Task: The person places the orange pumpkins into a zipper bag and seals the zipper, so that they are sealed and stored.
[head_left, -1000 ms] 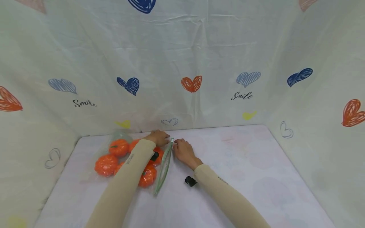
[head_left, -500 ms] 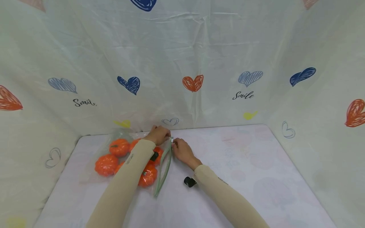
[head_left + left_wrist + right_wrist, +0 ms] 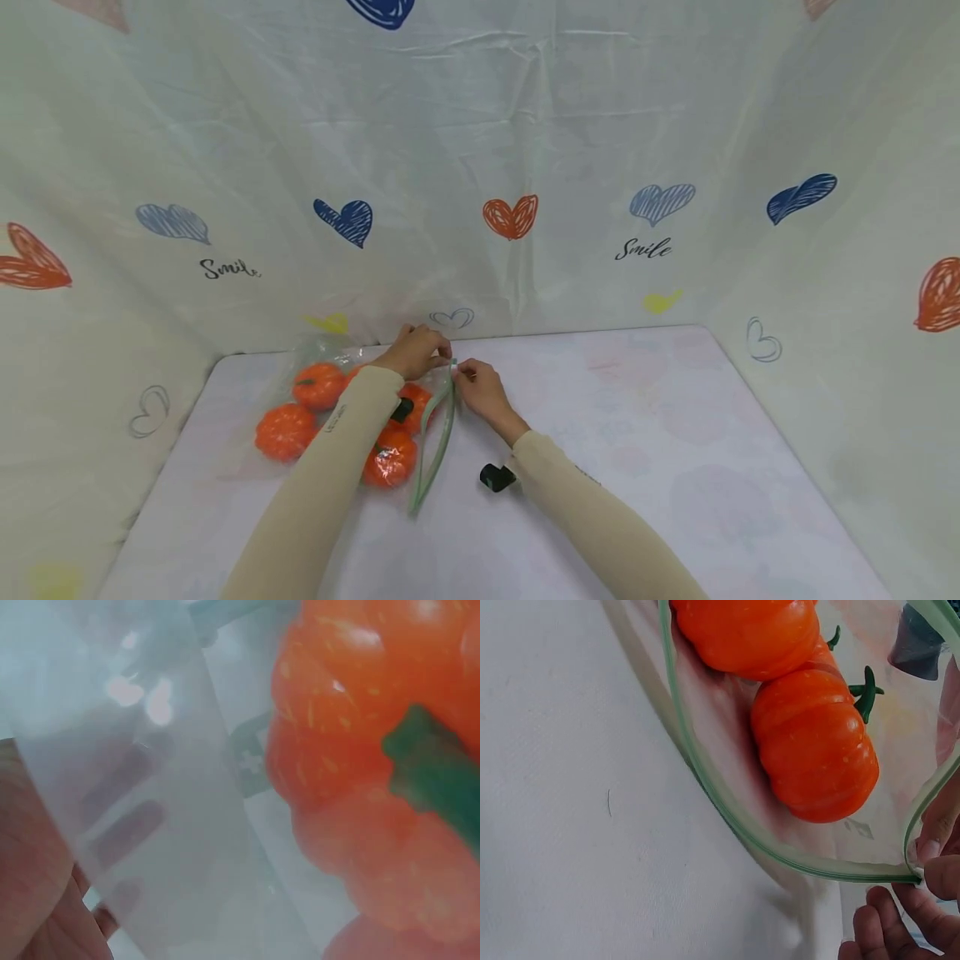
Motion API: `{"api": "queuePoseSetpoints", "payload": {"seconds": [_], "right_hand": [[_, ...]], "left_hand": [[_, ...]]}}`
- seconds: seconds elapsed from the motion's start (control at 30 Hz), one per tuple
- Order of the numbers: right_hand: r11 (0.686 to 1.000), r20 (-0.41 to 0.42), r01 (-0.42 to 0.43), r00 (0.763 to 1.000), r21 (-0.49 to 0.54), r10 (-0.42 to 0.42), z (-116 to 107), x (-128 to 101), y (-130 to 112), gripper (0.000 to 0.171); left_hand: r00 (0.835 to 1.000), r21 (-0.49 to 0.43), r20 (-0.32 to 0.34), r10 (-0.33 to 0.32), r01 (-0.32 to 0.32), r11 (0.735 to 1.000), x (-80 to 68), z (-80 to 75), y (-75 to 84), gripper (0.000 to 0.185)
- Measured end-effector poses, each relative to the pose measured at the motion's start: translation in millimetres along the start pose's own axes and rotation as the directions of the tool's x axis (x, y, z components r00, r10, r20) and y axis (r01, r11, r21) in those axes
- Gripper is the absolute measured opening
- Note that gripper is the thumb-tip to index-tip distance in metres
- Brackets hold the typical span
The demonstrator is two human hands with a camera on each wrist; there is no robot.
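A clear zip bag (image 3: 431, 437) with a green seal strip lies on the table, holding several small orange pumpkins (image 3: 318, 385). My left hand (image 3: 417, 351) pinches the bag's film at the far end of the mouth. My right hand (image 3: 477, 387) pinches the seal corner right beside it. The mouth gapes between the two strips. In the right wrist view the green seal (image 3: 705, 776) curves round two pumpkins (image 3: 815, 752), with my fingertips (image 3: 927, 868) at its corner. The left wrist view shows a pumpkin (image 3: 375, 772) close up behind the film (image 3: 157, 787).
The table (image 3: 637, 433) has a pale patterned cover. Cloth walls with heart prints (image 3: 510, 217) close it in at the back and on both sides. A black wrist camera (image 3: 497, 477) sits under my right forearm.
Both hands have lifted the far end of the bag a little, and the seal strips have parted, so the mouth gapes wider than a second ago.
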State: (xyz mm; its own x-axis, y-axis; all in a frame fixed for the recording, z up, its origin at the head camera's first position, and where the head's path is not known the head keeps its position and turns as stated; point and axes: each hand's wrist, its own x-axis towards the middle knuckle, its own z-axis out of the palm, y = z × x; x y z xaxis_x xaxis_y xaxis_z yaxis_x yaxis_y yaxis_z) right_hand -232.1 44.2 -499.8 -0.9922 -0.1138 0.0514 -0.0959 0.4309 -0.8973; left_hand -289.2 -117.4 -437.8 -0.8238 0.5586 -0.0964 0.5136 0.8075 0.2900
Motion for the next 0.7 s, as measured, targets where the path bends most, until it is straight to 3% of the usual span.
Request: {"api": "queuePoseSetpoints", "payload": {"seconds": [0.37,0.7], "right_hand": [[0.999,-0.019,-0.007,1.000,0.048,0.008,3.9,-0.3,0.6,0.020],[0.999,-0.006,-0.005,1.000,0.032,0.005,2.6,-3.5,-3.4,0.018]], "left_hand": [[0.999,-0.046,-0.031,0.020,-0.021,0.999,-4.7,0.3,-4.4,0.008],[0.986,0.109,-0.116,0.121,-0.109,0.988,-9.0,-4.4,-1.4,0.004]]}}
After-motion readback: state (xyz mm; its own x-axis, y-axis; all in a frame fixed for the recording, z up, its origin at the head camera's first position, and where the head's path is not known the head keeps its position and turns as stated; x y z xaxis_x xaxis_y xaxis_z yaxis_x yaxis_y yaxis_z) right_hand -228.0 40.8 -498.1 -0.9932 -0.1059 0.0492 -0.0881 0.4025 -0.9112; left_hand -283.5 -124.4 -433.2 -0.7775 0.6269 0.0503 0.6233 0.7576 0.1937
